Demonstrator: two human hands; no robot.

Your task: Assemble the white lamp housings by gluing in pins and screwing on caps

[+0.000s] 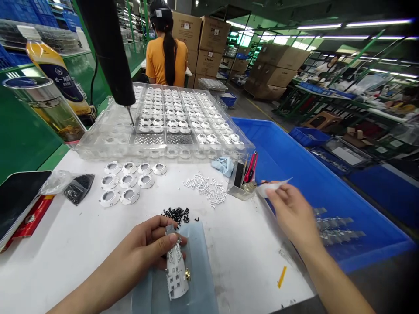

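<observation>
My left hand grips a white tapered plastic model part with fine moulded details, a grey end and a small gold-coloured piece on its side. It is held over a light blue cloth-like sheet. My right hand, at the table's right edge, pinches a thin white translucent piece whose kind I cannot make out. Beside that hand stands a clear holder with a red cutter. Small black parts lie just beyond my left hand, and small white parts farther back.
White rings lie in rows at the left. Behind them sits a clear compartment tray of white parts, with a black hanging screwdriver over it. A blue bin adjoins the right edge. Another person sits ahead.
</observation>
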